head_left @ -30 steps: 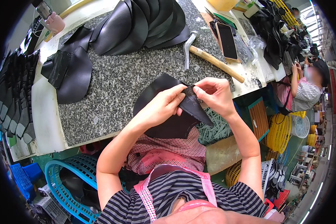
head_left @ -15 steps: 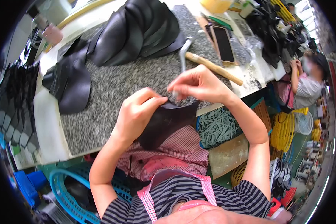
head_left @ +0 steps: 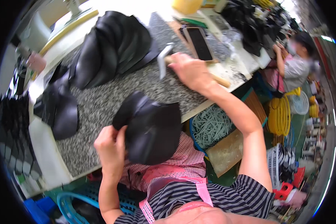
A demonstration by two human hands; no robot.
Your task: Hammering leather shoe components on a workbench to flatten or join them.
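Note:
My left hand (head_left: pixel 110 145) pinches the left edge of a black leather shoe-upper piece (head_left: pixel 153 134), thumb and fingers closed on it. The curved piece hangs over the table's front edge, above my lap, with a flap folded up on its far left side. Farther off on the right, my right hand (head_left: pixel 190 72) is closed over the wooden handle of a hammer (head_left: pixel 162 62), close behind its metal head. The hammer lies on the stone slab (head_left: pixel 100 108). My palm hides the middle of the handle, and the fingers are slightly blurred.
A fanned stack of black leather pieces (head_left: pixel 112 48) lies at the back, with more pieces (head_left: pixel 65 112) at left. A phone (head_left: pixel 198 43) rests beyond the hammer. Below the table's right edge stands a tub of pale strips (head_left: pixel 212 127). A co-worker (head_left: pixel 293 63) sits far right.
My right hand has left the leather piece and moved away to the hammer, closing on its handle. My left hand has drawn the piece nearer and turned it. The whole view has shifted.

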